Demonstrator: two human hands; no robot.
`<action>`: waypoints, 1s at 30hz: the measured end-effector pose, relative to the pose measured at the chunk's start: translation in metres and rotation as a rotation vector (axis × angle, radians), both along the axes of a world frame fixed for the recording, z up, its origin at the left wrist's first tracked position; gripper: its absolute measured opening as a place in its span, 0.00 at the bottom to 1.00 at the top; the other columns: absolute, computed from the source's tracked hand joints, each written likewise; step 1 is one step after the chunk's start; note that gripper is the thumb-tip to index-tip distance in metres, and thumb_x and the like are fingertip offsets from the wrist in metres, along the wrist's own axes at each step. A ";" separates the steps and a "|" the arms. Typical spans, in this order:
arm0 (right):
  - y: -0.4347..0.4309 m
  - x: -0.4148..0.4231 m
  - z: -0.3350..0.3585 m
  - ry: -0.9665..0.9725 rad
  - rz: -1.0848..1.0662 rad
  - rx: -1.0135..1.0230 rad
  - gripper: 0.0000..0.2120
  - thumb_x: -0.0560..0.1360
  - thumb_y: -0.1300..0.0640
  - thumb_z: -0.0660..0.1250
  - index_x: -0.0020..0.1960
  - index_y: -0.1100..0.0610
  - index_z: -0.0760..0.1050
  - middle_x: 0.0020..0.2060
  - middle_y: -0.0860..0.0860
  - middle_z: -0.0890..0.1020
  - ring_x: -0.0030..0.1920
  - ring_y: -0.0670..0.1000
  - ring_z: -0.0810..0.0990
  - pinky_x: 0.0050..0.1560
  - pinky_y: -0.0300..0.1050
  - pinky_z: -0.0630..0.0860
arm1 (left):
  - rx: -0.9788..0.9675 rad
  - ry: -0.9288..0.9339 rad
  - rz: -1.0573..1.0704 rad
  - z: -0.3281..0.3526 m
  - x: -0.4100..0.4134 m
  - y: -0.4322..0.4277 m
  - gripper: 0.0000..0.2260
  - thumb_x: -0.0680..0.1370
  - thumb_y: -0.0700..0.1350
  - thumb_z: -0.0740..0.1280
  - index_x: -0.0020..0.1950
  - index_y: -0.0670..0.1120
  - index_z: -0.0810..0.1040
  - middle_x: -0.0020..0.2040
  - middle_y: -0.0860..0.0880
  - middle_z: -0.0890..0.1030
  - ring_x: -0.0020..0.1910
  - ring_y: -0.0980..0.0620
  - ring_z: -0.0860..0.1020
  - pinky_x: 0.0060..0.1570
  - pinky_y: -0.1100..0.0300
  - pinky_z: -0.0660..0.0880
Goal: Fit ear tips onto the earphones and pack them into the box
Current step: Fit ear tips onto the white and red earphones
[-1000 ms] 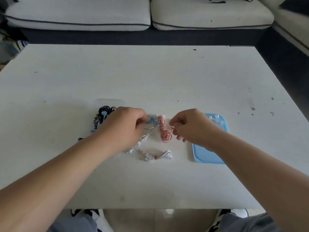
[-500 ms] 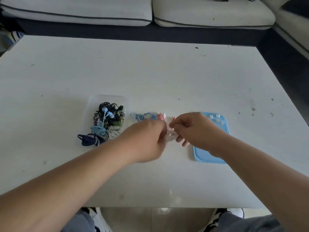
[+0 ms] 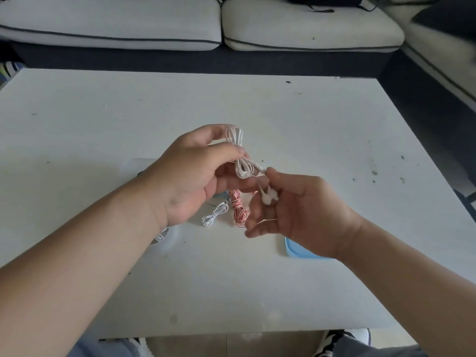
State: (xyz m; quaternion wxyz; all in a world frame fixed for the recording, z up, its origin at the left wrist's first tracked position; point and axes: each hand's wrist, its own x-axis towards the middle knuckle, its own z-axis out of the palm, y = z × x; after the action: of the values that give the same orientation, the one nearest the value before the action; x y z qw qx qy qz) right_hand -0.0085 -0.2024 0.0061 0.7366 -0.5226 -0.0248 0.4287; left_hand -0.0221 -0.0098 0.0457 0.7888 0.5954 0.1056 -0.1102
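White earphones (image 3: 239,155) held up between both hands, above the table (image 3: 309,124).
The left hand (image 3: 195,181) pinches the coiled cord between thumb and fingers. The right hand (image 3: 296,212), palm up with fingers curled, holds the two earbuds (image 3: 268,197) at the cord's loose end. Below on the table lie a red-and-white cord bundle (image 3: 238,207) and a small white bundle (image 3: 215,215) side by side; a blue lid (image 3: 304,253) shows under the right wrist.

**Count: three earphone cables, one tray**

Two coiled white earphone cables are in view: one raised cable (image 3: 235,140) and one lying cable (image 3: 215,214) on the single white worktop (image 3: 257,279). One coiled red-and-white earphone cable (image 3: 239,207) lies there too. One flat light-blue plastic tray (image 3: 301,252) shows, partly hidden.
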 end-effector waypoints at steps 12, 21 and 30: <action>-0.002 0.000 -0.005 -0.507 -0.222 -0.461 0.12 0.80 0.63 0.69 0.63 0.59 0.77 0.39 0.57 0.87 0.38 0.55 0.87 0.44 0.44 0.84 | 0.438 0.036 -0.205 -0.022 -0.007 -0.009 0.06 0.76 0.42 0.76 0.51 0.44 0.84 0.42 0.46 0.85 0.36 0.50 0.82 0.37 0.61 0.79; -0.007 0.000 0.005 -0.529 -0.237 -0.506 0.10 0.72 0.67 0.77 0.50 0.65 0.80 0.37 0.58 0.87 0.38 0.57 0.88 0.43 0.47 0.85 | 0.373 0.059 -0.158 -0.029 -0.005 -0.016 0.05 0.79 0.41 0.74 0.47 0.40 0.85 0.38 0.40 0.83 0.35 0.44 0.80 0.34 0.59 0.80; -0.010 0.002 0.003 -0.205 -0.310 -0.306 0.11 0.71 0.57 0.78 0.46 0.65 0.84 0.39 0.62 0.86 0.37 0.59 0.85 0.39 0.47 0.83 | 0.375 -0.049 0.008 -0.039 -0.001 -0.021 0.03 0.82 0.41 0.70 0.51 0.43 0.82 0.38 0.45 0.85 0.31 0.52 0.80 0.29 0.62 0.76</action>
State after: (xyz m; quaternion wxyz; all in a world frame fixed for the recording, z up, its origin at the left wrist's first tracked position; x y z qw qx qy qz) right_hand -0.0062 -0.2124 0.0089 0.6994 -0.6664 0.0463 0.2541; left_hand -0.0232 -0.0307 0.0070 0.6667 0.7341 0.1074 -0.0710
